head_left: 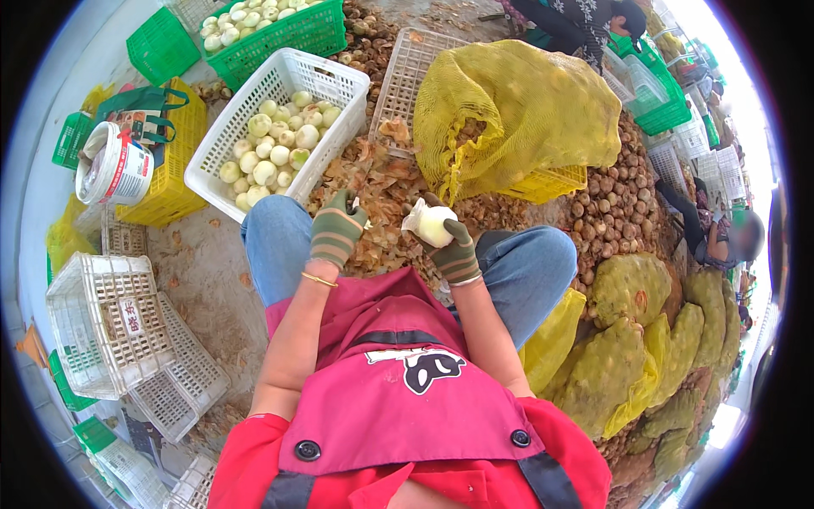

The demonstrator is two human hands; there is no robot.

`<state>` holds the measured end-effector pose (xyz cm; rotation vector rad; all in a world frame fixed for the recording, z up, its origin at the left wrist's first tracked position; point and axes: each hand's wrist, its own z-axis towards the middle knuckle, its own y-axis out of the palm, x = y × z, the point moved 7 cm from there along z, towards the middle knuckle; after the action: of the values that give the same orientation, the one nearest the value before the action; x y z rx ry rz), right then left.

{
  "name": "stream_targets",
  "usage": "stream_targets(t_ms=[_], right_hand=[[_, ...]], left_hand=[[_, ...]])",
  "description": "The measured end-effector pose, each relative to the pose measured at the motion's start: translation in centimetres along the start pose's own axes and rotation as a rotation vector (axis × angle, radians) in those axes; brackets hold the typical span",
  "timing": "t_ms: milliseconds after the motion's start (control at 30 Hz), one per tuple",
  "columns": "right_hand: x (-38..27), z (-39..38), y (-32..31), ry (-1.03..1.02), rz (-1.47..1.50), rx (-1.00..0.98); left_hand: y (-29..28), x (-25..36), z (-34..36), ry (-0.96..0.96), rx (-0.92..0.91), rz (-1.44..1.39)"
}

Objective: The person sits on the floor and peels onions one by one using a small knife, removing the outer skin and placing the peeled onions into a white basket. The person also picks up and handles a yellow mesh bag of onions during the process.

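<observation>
A peeled white onion (436,226) rests in my right hand (456,252), the gloved fingers wrapped round it. A pale flap of skin hangs off the onion's left side. My left hand (337,231), in a striped green glove, is closed a short way to the left, apart from the onion. Something small and pale shows at its fingertips, too little to name. Brown onion skins (373,182) lie heaped on the floor below and beyond both hands. Left of them stands a white crate (208,165) partly filled with peeled onions (275,144).
A yellow mesh sack (543,102) of onions lies over a yellow crate (551,182) ahead right. Loose unpeeled onions (606,208) and more full sacks (610,373) spread to the right. Stacked white crates (106,322) stand at left, a white bucket (114,165) beyond. Other people work farther off.
</observation>
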<state>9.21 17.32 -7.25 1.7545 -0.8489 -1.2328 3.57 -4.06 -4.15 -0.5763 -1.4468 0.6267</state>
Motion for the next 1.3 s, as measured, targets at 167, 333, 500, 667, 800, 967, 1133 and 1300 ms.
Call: stream_targets(t_ms=[167, 333, 500, 667, 800, 967, 1133, 1300], right_hand=[[0.2, 0.1, 0.0, 0.033, -0.032, 0.022], [0.4, 0.3, 1.1, -0.006, -0.02, -0.038], [-0.4, 1.3, 0.1, -0.115, 0.428, 0.135], [-1.9, 6.1, -3.1, -0.208, 0.264, 0.543], [-2.8, 12.3, 6.0, 0.021, -0.319, -0.14], [-13.1, 16.9, -2.5, 0.392, -2.392, 0.341], [-22.3, 13.5, -7.6, 0.878, -2.915, 0.314], [-24.1, 12.8, -9.5, 1.04, -2.867, 0.439]], left_hand=[[3.0, 0.7, -0.9, -0.204, -0.299, -0.341], [3.6, 4.5, -2.0, -0.039, -0.231, -0.346], [4.0, -1.1, -2.6, -0.462, -0.179, -0.52], [4.9, -3.0, -3.4, -0.183, -0.314, -0.278], [7.6, -3.5, -6.3, -0.487, -0.658, -0.487], [6.9, -2.4, -6.6, -0.58, -0.656, -0.7], [7.4, -3.9, -6.5, -0.6, -0.619, -0.706], [8.0, -3.0, -6.4, -0.601, -0.65, -0.645]])
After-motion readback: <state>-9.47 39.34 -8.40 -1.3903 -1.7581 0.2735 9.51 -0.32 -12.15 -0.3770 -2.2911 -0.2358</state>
